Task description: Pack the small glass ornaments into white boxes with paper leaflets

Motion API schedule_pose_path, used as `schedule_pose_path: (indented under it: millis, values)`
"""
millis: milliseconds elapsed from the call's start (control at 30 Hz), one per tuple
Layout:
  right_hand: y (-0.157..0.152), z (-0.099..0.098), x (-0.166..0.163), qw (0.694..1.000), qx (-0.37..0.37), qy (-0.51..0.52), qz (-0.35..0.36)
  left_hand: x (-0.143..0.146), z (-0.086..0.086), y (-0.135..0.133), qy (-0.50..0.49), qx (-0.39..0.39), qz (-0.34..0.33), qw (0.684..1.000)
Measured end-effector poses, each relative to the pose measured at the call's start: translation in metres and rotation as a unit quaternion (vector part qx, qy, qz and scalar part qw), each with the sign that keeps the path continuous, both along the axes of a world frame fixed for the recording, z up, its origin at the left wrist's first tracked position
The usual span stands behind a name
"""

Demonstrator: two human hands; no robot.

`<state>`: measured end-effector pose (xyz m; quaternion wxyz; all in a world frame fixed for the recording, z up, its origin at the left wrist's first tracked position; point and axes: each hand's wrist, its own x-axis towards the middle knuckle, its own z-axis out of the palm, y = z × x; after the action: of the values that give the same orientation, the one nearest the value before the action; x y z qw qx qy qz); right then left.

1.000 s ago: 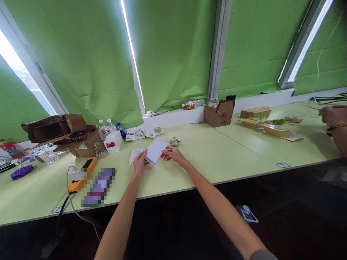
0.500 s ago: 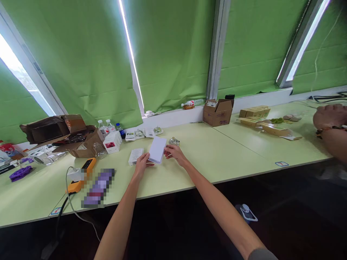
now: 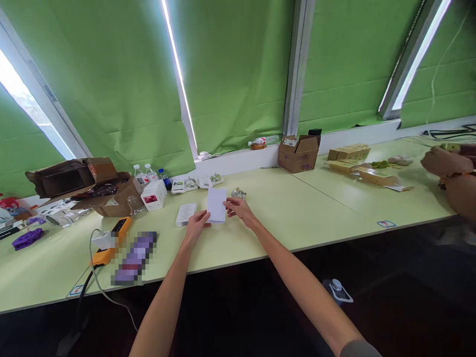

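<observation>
Nearest us, our left hand [image 3: 197,226] has its thumb and fingers pinched on the lower left edge of a white folded piece [image 3: 217,204]. Our right hand [image 3: 241,210] has its fingertips closed on the right edge of that same piece, so it stands between the two sets of fingers, above the table [image 3: 282,228]. From this angle we cannot fairly tell whether it is a folded card or a flattened carton.

Just left of the left fingers, a white box [image 3: 186,215] lies on the tabletop, untouched. Just beyond the right fingertips, a shiny round object [image 3: 238,193] sits loose, outside any box and in neither hand.

As we judge it, the work is partway: the piece is picked up and held, but not opened out or set down, and the loose object has not been dealt with.

Farther beyond the fingers, two similar round objects lie by small white cartons [image 3: 178,186]. Beyond the left fingers and to their left stands a group of white boxes [image 3: 154,194].
</observation>
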<state>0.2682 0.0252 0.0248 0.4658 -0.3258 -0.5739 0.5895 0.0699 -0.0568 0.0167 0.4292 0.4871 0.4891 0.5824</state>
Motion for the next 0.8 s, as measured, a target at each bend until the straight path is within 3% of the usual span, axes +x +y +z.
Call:
schedule_pose_path:
  millis: [333, 800]
  values:
    - [-0.0015, 0.0007, -0.0011, 0.998, 0.055, -0.016, 0.007, -0.0004, -0.0041, 0.0001, 0.119, 0.046, 0.044, 0.991]
    - [-0.0035, -0.0002, -0.0013, 0.991, 0.095, -0.089, 0.016, 0.001, -0.005, 0.0002, 0.121, 0.033, 0.032, 0.992]
